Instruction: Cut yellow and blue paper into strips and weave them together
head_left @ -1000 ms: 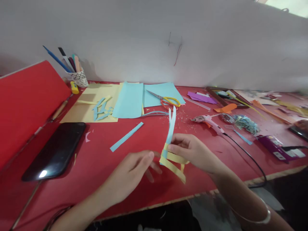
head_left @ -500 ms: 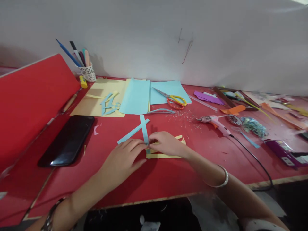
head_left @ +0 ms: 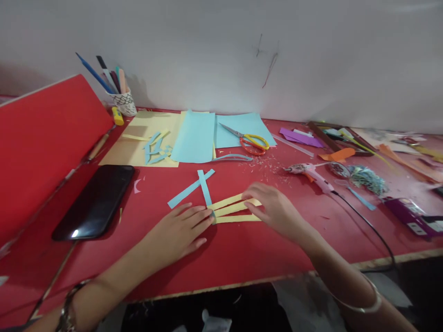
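Three yellow paper strips (head_left: 230, 209) fan out to the right from a blue paper strip (head_left: 205, 188). My left hand (head_left: 185, 229) lies flat with fingers stretched, its fingertips pressing the lower end of the blue strip where the yellow ends meet it. At the other end of the yellow strips is my right hand (head_left: 273, 210), fingers curled over the upper strips with a yellow strip between finger and thumb. A second blue strip (head_left: 185, 194) lies slantwise beneath the upper part of the first, making a cross.
A black phone (head_left: 95, 203) lies left, by a red board (head_left: 48, 147). Behind are blue paper sheets (head_left: 194, 138), scissors (head_left: 254, 142), paper scraps (head_left: 157, 147) and a pen cup (head_left: 124, 102). Right are a pink glue gun (head_left: 316, 177) with a cord and a purple extension board (head_left: 408, 216).
My right hand has moved right from the joined ends to the far ends of the yellow strips, which now show spread apart. My left hand stays at the blue strip.
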